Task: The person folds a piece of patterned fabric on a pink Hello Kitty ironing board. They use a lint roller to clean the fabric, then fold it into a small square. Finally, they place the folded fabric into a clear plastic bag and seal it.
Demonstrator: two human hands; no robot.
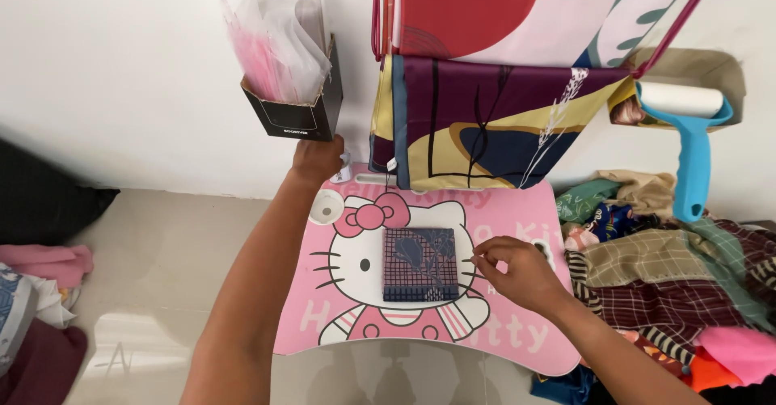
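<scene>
Two hands work apart: right hand pinches the right edge of the folded dark checked cloth square mid-counter; left hand, grip unclear, reaches far toward the black box of clear bags; a flat, square cloth suits bagging

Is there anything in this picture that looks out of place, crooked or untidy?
Mostly no. The folded dark checked cloth lies square on the pink lap table, the right hand at its edge. Only the heap of loose fabrics on the right looks untidy. The left hand is by the black box.
</scene>
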